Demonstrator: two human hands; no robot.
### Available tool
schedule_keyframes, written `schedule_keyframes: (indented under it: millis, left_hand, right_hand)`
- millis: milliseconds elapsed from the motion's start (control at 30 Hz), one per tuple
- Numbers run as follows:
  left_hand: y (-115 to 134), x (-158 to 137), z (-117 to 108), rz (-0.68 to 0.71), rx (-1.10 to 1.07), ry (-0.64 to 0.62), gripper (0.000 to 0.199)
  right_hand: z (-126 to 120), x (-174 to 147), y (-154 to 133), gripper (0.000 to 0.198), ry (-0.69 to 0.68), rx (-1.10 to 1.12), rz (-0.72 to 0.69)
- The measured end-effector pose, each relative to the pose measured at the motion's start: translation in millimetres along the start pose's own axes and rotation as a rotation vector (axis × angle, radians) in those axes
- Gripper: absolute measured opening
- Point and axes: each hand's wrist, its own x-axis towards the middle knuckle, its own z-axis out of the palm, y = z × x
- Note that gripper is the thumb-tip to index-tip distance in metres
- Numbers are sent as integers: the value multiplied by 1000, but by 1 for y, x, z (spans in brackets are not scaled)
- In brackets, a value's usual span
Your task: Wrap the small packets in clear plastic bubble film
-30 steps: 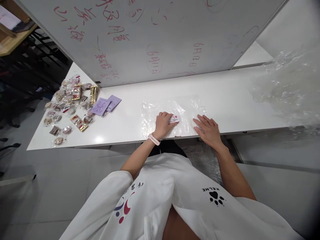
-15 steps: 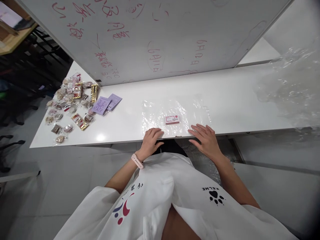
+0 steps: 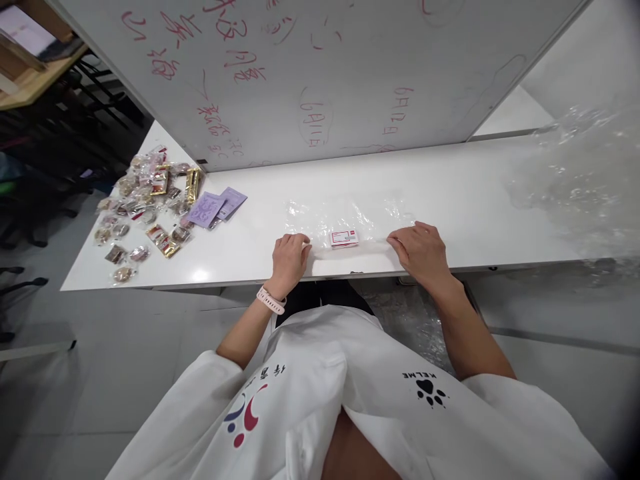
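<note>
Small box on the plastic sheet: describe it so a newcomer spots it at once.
In front of the whiteboard, a clear plastic sheet lies on the white table. Between the left hand and right hand sits the box, its white face marked in red, unlike the see-through sheet around it.

- a big white shirt [image 3: 365,353], loose and wrinkly; it has soft folds down the front and opens in a point at the neck;
- a white left sleeve [image 3: 185,393] and a white right sleeve [image 3: 525,407]; both are short and wide, and end near the elbow;
- a black paw print [image 3: 431,395] on the right side of the chest; its big pad looks like a heart, with oval toes;
- small black letters [image 3: 419,376] by the paw; they say KELME, upside down from here;
- a red and blue sign [image 3: 245,417] on the left side; it has curvy shapes and round dots, with small black writing [image 3: 273,375] near it;
- a pale pink band [image 3: 271,299] around the left wrist; a row of little dark marks runs along it;
- black trousers [image 3: 333,297]; just a bit shows past the shirt
</note>
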Motion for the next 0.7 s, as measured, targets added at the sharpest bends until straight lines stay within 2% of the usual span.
schedule_keyframes:
  millis: [100, 167, 200, 267, 367, 500, 700]
  left_hand:
    - [20, 7, 3, 91, -40, 14, 37]
    - [34, 10, 9, 154, -59, -19, 56]
    - [39, 12, 14, 168, -63, -38, 59]
    - [44, 20, 25, 157, -81, -68, 46]
    - [37, 37, 39, 75, -141, -110, 14]
    - [22, 57, 51, -16, -198, -150, 14]
    - [19, 65, 56, -89, -322, -129, 15]
  right_hand:
    - [6, 13, 4, 34, -25, -33, 29]
    - [9, 20, 4, 39, -43, -37, 46]
    - [10, 22, 5, 40, -51, -34, 54]
    - [12, 26, 5, 43, -61, -24, 65]
    - [14, 32, 9, 48, -58, -17, 65]
    - [25, 44, 24, 54, -54, -9, 67]
    - [62, 62, 67, 67, -67, -83, 140]
